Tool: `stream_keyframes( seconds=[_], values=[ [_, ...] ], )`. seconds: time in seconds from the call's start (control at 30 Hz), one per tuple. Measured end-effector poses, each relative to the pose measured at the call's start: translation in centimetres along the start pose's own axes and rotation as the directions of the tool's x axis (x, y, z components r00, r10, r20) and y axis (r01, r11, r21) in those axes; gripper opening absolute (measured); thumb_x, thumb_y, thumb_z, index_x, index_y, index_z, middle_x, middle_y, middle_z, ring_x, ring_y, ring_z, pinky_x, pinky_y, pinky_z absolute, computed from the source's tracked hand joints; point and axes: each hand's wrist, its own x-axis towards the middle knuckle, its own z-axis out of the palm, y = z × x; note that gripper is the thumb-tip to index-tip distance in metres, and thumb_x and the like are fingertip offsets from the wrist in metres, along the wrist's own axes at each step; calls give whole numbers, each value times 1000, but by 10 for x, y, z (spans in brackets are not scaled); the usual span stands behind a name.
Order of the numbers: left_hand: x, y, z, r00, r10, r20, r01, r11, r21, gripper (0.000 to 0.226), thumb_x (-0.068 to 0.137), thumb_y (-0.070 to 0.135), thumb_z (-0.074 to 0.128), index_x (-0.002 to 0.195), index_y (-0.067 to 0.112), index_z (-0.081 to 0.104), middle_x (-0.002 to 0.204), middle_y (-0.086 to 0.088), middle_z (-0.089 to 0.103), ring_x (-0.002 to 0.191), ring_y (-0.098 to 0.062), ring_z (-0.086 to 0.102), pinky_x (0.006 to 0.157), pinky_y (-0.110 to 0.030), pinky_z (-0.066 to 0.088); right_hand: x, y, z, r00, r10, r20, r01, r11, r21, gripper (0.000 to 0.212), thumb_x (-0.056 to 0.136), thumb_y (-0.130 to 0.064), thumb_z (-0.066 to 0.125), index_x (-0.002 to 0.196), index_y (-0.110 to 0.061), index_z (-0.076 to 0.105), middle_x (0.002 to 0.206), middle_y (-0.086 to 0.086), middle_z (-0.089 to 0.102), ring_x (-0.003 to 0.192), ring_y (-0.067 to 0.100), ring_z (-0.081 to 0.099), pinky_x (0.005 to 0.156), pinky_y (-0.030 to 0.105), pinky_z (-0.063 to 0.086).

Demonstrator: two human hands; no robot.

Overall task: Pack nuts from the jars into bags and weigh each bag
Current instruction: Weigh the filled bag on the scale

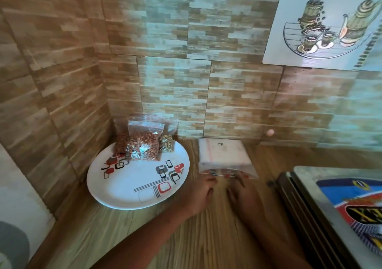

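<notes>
Both my left hand [203, 194] and right hand [244, 194] are resting with fingers outstretched at the near edge of the empty zip-bag stack [222, 155] on the counter [186, 237] beside the plate [134, 171], and I am judging the bags light, limp and slippery, best pinched singly at a corner.

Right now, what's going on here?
A person has both hands at a stack of empty bags on the table. The left hand and right hand touch the stack's near edge, but blur hides whether they grip a bag. Filled nut bags stand at the back of the plate. No jar or scale is in view.
</notes>
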Motion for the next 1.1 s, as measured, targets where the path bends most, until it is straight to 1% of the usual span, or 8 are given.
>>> stream_keyframes(
  seconds=[0.2, 0.3, 0.4, 0.53, 0.63, 0.77, 0.9, 1.1],
  values=[
    [31, 3, 22, 998, -21, 57, 3, 950, 311, 39, 99, 19, 32, 130, 7, 51, 138, -7, 49, 127, -22, 45, 108, -31, 33, 4, -2, 1, 995, 18, 102, -11, 997, -71, 68, 84, -49, 15, 132, -17, 52, 145, 10, 41, 137, 29, 33, 109, 43, 29],
    [56, 0, 24, 989, -82, 124, 22, 908, 419, 42, 76, 11, 34, 90, 9, 74, 95, -7, 71, 83, -19, 69, 65, -27, 57, 3, -6, -3, 995, 6, 100, 1, 997, -73, 73, 81, -50, 9, 134, -20, 49, 144, 6, 43, 136, 26, 35, 108, 42, 26],
    [76, -8, 28, 983, -97, 155, -21, 782, 623, 22, 70, 16, 51, 73, 14, 74, 75, -4, 71, 66, -17, 68, 46, -23, 52, 2, -8, -7, 992, 20, 128, -8, 995, -96, 78, 78, -52, 1, 138, -25, 42, 148, 0, 38, 138, 20, 29, 111, 39, 21],
    [90, -12, 13, 966, -93, 243, -118, 676, 727, 16, 76, 21, 65, 91, 17, 71, 83, -2, 71, 74, -16, 68, 58, -23, 50, 3, -8, -8, 989, 33, 144, -17, 994, -110, 81, 77, -53, -4, 142, -27, 36, 150, -2, 33, 141, 19, 24, 114, 39, 16],
    [97, -7, 4, 967, -93, 236, -136, 594, 793, 18, 68, 34, 70, 80, 21, 73, 67, 2, 70, 61, -11, 67, 53, -18, 45, 3, -8, -7, 986, 38, 162, -19, 993, -121, 82, 76, -54, -6, 145, -28, 31, 153, -4, 28, 142, 17, 19, 115, 38, 13],
    [100, -9, 3, 964, -116, 240, -130, 582, 803, 18, 75, 25, 66, 91, 18, 70, 76, -3, 71, 71, -17, 67, 57, -22, 47, 3, -8, -6, 984, 46, 170, -26, 993, -115, 83, 76, -54, -7, 145, -27, 30, 153, -3, 28, 143, 17, 18, 115, 40, 12],
    [109, -15, 8, 939, -112, 325, -179, 647, 741, 28, 90, 0, 40, 114, 0, 53, 112, -19, 63, 104, -34, 57, 78, -38, 46, 4, -8, -5, 985, 51, 166, -31, 992, -121, 82, 77, -53, -5, 145, -26, 32, 152, -2, 29, 142, 19, 20, 115, 41, 14],
    [116, -12, -3, 963, -108, 248, -101, 705, 702, 27, 86, -4, 44, 111, 3, 52, 107, -16, 62, 101, -32, 56, 70, -36, 42, 4, -8, -5, 981, 58, 183, -33, 990, -135, 84, 75, -54, -9, 146, -28, 27, 154, -3, 26, 143, 18, 18, 115, 40, 11]
  ],
)
